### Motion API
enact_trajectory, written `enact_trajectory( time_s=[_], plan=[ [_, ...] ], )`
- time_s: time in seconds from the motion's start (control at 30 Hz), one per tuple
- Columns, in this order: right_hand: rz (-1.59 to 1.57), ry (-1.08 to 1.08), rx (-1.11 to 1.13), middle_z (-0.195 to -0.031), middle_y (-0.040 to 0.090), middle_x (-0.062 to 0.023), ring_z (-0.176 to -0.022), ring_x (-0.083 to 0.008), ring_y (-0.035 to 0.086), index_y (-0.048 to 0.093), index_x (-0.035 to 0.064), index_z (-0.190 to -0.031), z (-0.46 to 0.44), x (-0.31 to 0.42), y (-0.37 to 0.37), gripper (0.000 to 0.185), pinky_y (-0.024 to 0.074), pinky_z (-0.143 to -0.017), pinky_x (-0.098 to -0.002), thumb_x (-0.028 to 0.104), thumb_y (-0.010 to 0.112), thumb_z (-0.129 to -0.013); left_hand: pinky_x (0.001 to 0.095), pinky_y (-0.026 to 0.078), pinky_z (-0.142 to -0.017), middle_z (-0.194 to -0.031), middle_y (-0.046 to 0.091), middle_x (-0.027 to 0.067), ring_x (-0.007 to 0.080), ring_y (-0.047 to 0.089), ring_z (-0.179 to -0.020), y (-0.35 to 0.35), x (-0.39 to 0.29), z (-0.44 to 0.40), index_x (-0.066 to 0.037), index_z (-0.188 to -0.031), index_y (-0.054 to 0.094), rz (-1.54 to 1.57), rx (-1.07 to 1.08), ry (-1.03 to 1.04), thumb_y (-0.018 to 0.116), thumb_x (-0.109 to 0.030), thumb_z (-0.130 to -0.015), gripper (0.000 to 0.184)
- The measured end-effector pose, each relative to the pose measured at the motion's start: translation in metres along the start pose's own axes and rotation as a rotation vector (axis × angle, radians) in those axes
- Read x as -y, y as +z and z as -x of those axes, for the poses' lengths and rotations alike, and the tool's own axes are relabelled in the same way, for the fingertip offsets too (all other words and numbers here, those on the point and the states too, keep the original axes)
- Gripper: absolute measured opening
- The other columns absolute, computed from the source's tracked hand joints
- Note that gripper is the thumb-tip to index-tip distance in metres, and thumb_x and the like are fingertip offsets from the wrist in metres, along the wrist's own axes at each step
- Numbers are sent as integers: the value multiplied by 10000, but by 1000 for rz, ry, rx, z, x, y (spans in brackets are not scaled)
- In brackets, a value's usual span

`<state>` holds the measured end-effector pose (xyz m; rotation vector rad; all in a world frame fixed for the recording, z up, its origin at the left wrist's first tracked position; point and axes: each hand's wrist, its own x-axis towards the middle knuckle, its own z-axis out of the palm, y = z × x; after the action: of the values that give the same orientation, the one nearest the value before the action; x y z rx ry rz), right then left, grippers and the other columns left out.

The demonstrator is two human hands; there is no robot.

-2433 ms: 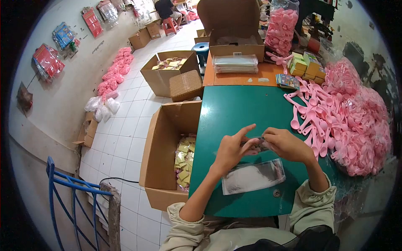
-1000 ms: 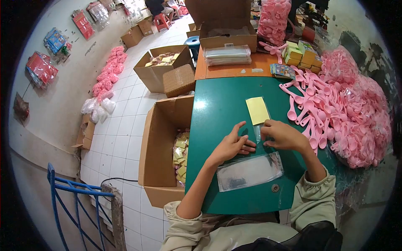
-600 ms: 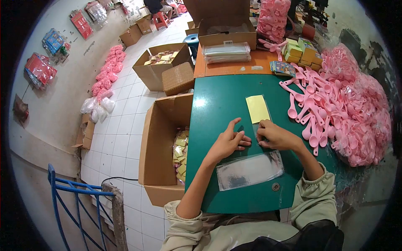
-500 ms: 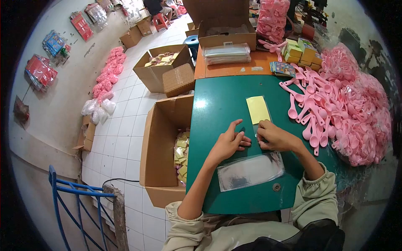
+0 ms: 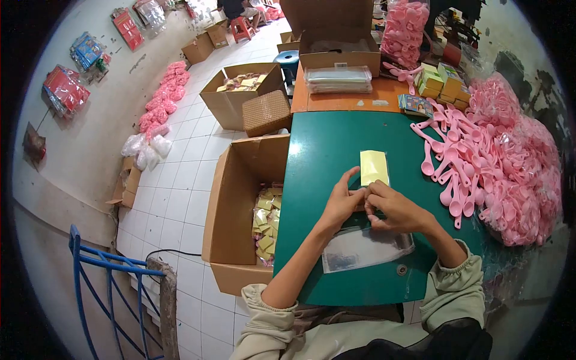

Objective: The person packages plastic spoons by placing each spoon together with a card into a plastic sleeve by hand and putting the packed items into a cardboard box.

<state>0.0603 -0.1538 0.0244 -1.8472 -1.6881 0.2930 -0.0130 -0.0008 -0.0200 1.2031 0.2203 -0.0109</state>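
Observation:
A yellow card (image 5: 374,167) lies inside a clear plastic bag (image 5: 388,175) on the green table. My right hand (image 5: 390,207) pinches the near end of this bag, its fingers curled below the card. Against it is my left hand (image 5: 345,204), one finger pointing up along the card's left edge while its other fingertips close on the bag's near end. The exact grip there is partly hidden. Just below my hands lies a stack of flat clear plastic bags (image 5: 360,252), partly covered by my right hand.
Pink spoons (image 5: 453,156) are heaped at the table's right, beside large bags of spoons (image 5: 519,174). Card stacks (image 5: 441,81) and a pile of clear bags (image 5: 339,79) sit at the back. An open carton (image 5: 225,204) with packed yellow-card pieces stands left of the table.
My left hand has moved right from beside the bag, and its fingertips now meet my right hand at the bag's near end. The view has shifted slightly.

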Motion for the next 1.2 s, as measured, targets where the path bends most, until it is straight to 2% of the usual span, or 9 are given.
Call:
enact_trajectory(
  time_s=[0.33,0.47,0.5,0.53,0.57,0.7,0.8,0.9,1.2],
  plan=[
    [-274,100,-111,-854,449,-53,-839,-183,467,498,44,-806,50,12,-63,136,388,-763,-286,80,603,-728,281,547,-705,-898,638,169,188,648,-796,7,-2,1,-32,-1364,240,-31,-66,10,493,-9,-865,560],
    [-372,280,-379,-898,513,-20,-861,-127,481,547,30,-920,159,-29,-167,172,384,-772,-255,163,564,-812,271,546,-716,-930,638,170,192,648,-836,8,-6,4,-32,-1319,324,-32,-6,-36,450,-26,-890,447],
    [-370,585,-558,-875,525,-9,-841,-109,503,552,37,-920,185,-26,-196,168,409,-757,-270,182,560,-834,268,544,-721,-938,637,170,192,647,-846,9,-7,4,-32,-1304,352,-30,-11,-46,439,-32,-897,417],
    [-137,733,-632,-864,560,-59,-820,-141,539,550,28,-927,198,-25,-225,172,430,-740,-301,185,527,-863,268,543,-726,-947,637,169,191,645,-855,9,-3,3,-33,-1291,371,-50,8,-65,436,-41,-902,394],
    [767,994,-455,-892,578,-131,-806,-215,565,553,8,-940,299,-105,-274,192,445,-736,-318,178,480,-890,267,541,-731,-955,637,168,190,643,-864,7,3,0,-34,-1277,391,-70,24,-78,432,-50,-908,372],
    [1198,814,-422,-895,593,-157,-704,-315,594,556,26,-1001,308,-69,-240,202,459,-628,-431,88,436,-851,242,522,-749,-960,615,112,138,614,-866,4,6,-4,-13,-1190,491,-95,75,-55,447,-76,-910,290],
    [926,630,-336,-984,531,-157,-830,-288,566,503,26,-1057,167,-36,-159,289,456,-716,-403,-3,478,-771,241,515,-792,-1021,577,100,126,586,-913,5,8,-2,1,-1170,508,-19,127,-47,449,-70,-918,269],
    [101,284,-310,-1090,424,-130,-915,-216,507,443,41,-1066,55,-8,-52,537,438,-808,-342,-10,719,-608,240,511,-826,-1058,560,90,122,574,-936,7,1,0,4,-1166,509,69,131,-40,445,-62,-924,259],
    [23,158,-502,-997,473,-124,-815,-222,566,530,28,-919,32,-40,10,216,497,-690,-302,-32,638,-741,276,522,-829,-1066,571,91,142,583,-943,-8,-28,13,-53,-1174,474,-94,151,-55,463,-24,-904,271]
  ],
)
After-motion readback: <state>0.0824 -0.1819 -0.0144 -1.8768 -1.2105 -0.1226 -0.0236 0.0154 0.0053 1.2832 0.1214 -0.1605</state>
